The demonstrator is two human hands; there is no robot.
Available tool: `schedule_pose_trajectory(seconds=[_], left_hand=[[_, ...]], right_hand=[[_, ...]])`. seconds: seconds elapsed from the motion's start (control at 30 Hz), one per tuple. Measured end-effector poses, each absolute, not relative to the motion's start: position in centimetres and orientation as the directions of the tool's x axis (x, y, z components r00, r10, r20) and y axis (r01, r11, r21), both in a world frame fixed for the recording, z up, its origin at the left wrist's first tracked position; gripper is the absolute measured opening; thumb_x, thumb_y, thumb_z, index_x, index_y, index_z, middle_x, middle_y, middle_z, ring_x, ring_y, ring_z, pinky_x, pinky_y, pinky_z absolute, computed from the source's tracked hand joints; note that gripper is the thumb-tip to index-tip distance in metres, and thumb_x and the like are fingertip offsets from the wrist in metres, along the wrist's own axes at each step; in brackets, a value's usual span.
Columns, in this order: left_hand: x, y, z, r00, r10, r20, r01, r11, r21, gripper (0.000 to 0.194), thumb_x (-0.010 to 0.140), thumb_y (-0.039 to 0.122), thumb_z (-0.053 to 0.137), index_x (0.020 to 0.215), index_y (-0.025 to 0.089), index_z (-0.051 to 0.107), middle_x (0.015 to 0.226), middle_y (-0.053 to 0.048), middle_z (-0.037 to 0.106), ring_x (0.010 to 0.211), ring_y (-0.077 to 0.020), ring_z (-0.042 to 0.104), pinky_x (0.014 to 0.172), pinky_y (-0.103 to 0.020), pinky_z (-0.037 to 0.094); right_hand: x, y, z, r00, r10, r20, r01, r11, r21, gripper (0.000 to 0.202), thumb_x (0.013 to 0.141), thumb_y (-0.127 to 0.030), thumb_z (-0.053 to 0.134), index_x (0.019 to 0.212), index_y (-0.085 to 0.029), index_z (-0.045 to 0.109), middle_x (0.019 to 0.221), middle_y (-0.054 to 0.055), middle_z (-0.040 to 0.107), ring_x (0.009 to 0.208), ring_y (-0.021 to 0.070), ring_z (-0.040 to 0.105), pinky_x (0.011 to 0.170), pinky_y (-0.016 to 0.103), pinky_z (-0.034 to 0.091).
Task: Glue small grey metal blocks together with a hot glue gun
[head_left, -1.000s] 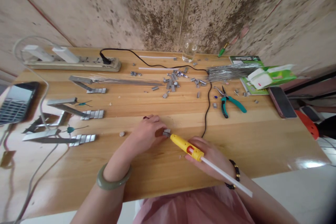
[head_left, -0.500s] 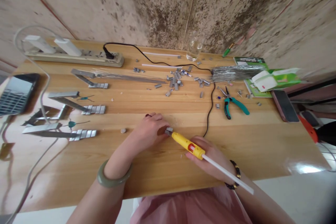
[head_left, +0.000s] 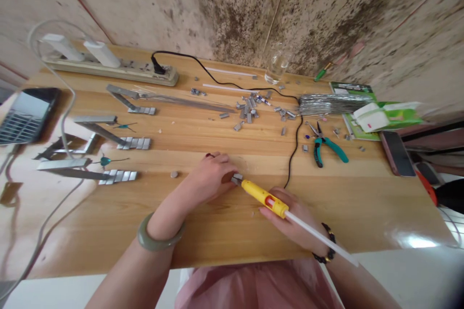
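Observation:
A yellow glue gun [head_left: 264, 197] with a long white glue stick [head_left: 322, 237] in its back end is gripped by my right hand [head_left: 295, 217]. Its nozzle meets a small grey metal piece [head_left: 237, 177]. Fingers of my left hand [head_left: 211, 177] are closed on that piece from the left; their tips are partly hidden. Beyond my hands lies a pile of small grey pieces [head_left: 249, 110]. Teal-handled pliers [head_left: 326, 146] lie open at the right of the black cord [head_left: 293, 154].
At the left stand grey metal brackets [head_left: 96, 130], a tablet [head_left: 29, 115] and a power strip [head_left: 126, 73]. Toward the wall are a glass [head_left: 276, 67] and thin metal wires [head_left: 331, 104]. A phone [head_left: 398, 153] rests at the right beside green packets [head_left: 398, 113].
The camera view has shifted slightly, so the table's things appear a little further right. My hands hold the glue gun and grey piece in nearly the same pose.

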State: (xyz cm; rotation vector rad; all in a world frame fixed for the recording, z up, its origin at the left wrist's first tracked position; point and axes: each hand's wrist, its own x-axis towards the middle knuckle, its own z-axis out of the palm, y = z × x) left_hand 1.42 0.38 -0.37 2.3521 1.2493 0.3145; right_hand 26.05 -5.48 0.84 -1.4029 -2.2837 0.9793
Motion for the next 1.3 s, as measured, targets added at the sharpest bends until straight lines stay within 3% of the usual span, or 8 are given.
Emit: schedule_pose_trajectory(seconds=[0.57, 1.3], left_hand=[[1.5, 0.3, 0.3, 0.568, 0.822, -0.039, 0.725, -0.477, 0.498, 0.014, 0.084, 0.029, 0.064, 0.096, 0.023, 0.069, 0.090, -0.004, 0.062, 0.085, -0.0189, 0.058, 0.077, -0.031, 0.041], [1.4, 0.4, 0.0, 0.583, 0.812, -0.023, 0.712, -0.497, 0.496, 0.015, 0.084, 0.031, 0.064, 0.095, 0.023, 0.068, 0.091, -0.004, 0.063, 0.087, -0.0200, 0.058, 0.081, -0.032, 0.040]], right_hand=[[26.1, -5.4, 0.9, -0.491, 0.861, -0.128, 0.696, 0.300, -0.652, 0.017, 0.093, -0.033, 0.050, 0.080, -0.023, 0.047, 0.079, 0.001, 0.058, 0.073, 0.0169, 0.059, 0.065, 0.027, 0.044], [26.8, -5.5, 0.5, -0.507, 0.858, -0.083, 0.689, 0.345, -0.637, 0.017, 0.093, -0.030, 0.050, 0.078, -0.022, 0.047, 0.075, 0.000, 0.056, 0.069, 0.0150, 0.056, 0.065, 0.026, 0.043]])
